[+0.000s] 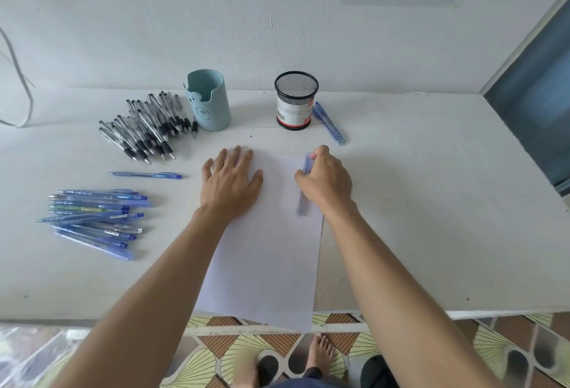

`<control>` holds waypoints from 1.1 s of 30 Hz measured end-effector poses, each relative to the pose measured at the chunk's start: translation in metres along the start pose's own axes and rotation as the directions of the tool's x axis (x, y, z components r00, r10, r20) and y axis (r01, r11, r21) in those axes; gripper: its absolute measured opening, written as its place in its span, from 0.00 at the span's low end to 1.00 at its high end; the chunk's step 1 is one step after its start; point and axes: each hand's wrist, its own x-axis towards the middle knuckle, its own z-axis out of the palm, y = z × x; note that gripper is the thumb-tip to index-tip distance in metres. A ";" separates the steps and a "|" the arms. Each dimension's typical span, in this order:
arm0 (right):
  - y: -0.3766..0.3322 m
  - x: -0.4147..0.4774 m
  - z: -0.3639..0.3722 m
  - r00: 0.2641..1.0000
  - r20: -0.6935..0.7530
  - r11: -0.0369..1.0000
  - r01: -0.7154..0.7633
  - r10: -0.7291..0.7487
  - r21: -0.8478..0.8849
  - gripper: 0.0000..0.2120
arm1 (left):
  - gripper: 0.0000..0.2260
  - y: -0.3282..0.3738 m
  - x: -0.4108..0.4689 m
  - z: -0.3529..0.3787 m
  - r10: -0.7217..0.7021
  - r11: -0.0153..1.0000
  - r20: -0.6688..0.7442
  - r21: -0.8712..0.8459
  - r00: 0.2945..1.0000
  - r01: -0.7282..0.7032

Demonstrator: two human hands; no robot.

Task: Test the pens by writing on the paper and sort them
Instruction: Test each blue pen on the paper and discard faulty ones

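Note:
A white sheet of paper lies lengthwise on the table, its near end hanging over the front edge. My left hand presses flat on its far left corner, fingers spread. My right hand grips a blue pen, blurred, over the paper's right side. Several black-grip pens are heaped at the back left. Several blue pens are piled at the left. A single blue pen lies between the two piles.
A light blue pen holder and a black mesh pen cup stand at the back by the wall. Two blue pens lie right of the mesh cup. A cable hangs at the far left. Bare feet show below the table edge.

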 end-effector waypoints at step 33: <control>0.009 0.091 -0.019 0.990 -0.138 0.989 0.025 -0.005 0.143 0.20 | 0.24 0.002 -0.001 0.001 -0.049 0.999 -0.042 -0.015 0.998 0.049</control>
